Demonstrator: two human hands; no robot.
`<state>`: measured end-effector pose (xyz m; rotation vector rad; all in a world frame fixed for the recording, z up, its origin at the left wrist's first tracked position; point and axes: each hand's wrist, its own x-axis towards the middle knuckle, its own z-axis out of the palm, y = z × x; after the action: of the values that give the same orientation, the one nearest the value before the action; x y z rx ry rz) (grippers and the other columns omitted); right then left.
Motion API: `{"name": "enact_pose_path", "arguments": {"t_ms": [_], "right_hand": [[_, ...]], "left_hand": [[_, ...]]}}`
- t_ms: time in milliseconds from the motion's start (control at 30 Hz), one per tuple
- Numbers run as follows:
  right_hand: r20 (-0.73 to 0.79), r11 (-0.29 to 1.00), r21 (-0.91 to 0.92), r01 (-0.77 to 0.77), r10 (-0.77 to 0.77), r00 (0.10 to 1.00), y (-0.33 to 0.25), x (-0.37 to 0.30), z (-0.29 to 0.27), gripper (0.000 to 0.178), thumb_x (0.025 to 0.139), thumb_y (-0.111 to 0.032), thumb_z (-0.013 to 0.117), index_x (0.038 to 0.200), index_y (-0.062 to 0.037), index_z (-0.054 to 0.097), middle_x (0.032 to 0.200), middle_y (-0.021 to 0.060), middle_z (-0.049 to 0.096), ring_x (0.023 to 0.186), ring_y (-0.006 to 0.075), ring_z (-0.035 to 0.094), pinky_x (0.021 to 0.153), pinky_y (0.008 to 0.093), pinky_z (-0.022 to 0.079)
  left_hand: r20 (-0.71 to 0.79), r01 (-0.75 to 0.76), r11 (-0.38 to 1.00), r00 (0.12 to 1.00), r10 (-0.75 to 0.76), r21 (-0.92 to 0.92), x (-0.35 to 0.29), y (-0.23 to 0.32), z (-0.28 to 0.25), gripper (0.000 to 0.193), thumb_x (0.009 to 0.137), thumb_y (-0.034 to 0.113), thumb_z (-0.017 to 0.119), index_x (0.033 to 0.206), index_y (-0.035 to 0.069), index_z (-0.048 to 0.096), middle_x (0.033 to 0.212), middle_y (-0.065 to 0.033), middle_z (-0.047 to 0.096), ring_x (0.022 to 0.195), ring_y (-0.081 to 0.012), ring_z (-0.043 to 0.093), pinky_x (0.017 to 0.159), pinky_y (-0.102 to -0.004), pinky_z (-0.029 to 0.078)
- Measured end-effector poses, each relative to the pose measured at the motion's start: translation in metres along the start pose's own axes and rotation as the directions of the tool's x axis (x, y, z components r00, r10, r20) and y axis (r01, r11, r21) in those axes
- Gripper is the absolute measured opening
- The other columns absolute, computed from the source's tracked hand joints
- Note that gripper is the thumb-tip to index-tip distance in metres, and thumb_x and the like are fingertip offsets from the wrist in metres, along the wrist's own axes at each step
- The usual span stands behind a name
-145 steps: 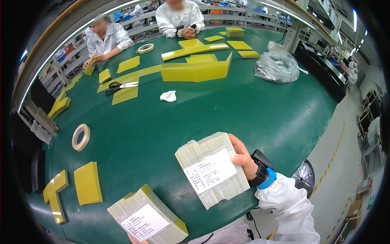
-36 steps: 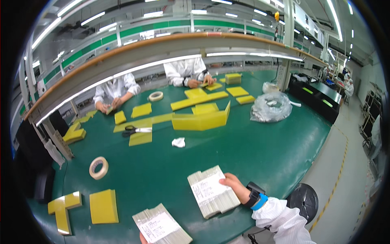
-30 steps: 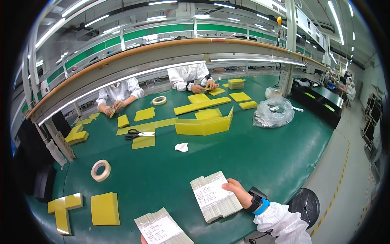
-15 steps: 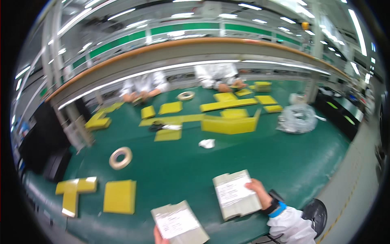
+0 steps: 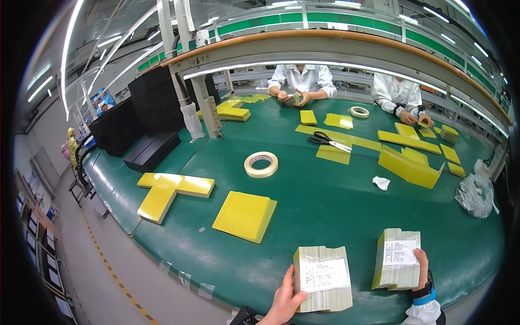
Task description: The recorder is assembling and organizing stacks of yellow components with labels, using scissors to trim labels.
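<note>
My left hand grips a wrapped stack of thin pale sheets with a white label, resting near the front edge of the green table. My right hand holds a second labelled stack by its right side, also on the table. The two stacks lie side by side, a small gap apart. A yellow square pad lies just beyond the left stack.
A tape roll, a yellow T-shaped piece, scissors, crumpled paper, long yellow pieces and a plastic bag sit on the table. Two people in white work at the far side. Black crates stand at left.
The view has swung left, bringing the table's left end and the floor into sight. Both hands still hold their stacks, now closer together at the front edge.
</note>
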<state>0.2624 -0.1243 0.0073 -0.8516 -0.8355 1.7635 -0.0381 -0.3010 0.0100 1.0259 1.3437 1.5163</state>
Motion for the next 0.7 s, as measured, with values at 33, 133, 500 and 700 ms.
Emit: {"name": "enact_pose_path", "arguments": {"t_ms": [33,133,500,700], "right_hand": [[0.006,1.000,0.008,-0.004,0.004,1.000,-0.003,-0.003,0.004,0.051,0.082,-0.032,0.052,0.119,0.0024,0.048,0.109,0.0154,0.059,0.096,0.0255,0.059,0.085,0.0348,0.047],[0.009,1.000,0.017,0.005,-0.006,1.000,-0.001,0.001,-0.004,0.050,0.083,-0.030,0.051,0.121,0.0023,0.047,0.111,0.0155,0.059,0.097,0.0267,0.059,0.087,0.0359,0.047],[-0.008,0.995,-0.102,-0.017,0.016,1.000,-0.014,0.004,0.020,0.049,0.082,-0.030,0.057,0.117,0.0033,0.050,0.107,0.0120,0.059,0.098,0.0209,0.058,0.086,0.0327,0.046],[-0.099,0.985,-0.172,0.016,-0.033,0.995,0.001,-0.003,-0.007,0.048,0.083,-0.026,0.059,0.116,0.0066,0.045,0.110,0.0145,0.055,0.100,0.0207,0.055,0.088,0.0327,0.044]], "left_hand": [[0.007,0.002,1.000,1.000,-0.001,-0.010,0.000,-0.001,0.002,0.068,0.086,0.015,0.051,0.142,-0.001,0.016,0.133,-0.0170,0.043,0.121,-0.0228,0.043,0.099,-0.0326,0.035],[0.023,-0.003,0.999,1.000,0.004,-0.037,0.004,-0.005,0.000,0.066,0.087,0.020,0.050,0.140,-0.003,0.019,0.136,-0.0162,0.039,0.123,-0.0239,0.041,0.102,-0.0337,0.032],[-0.025,-0.002,0.989,1.000,-0.002,-0.151,0.018,-0.012,-0.005,0.081,0.079,0.035,0.053,0.140,-0.005,0.018,0.136,-0.0183,0.039,0.125,-0.0247,0.039,0.104,-0.0343,0.029],[-0.010,0.016,0.995,1.000,-0.017,-0.096,-0.001,-0.015,0.000,0.059,0.088,0.025,0.046,0.137,-0.004,0.028,0.137,-0.0145,0.037,0.128,-0.0238,0.034,0.105,-0.0344,0.027]]}}
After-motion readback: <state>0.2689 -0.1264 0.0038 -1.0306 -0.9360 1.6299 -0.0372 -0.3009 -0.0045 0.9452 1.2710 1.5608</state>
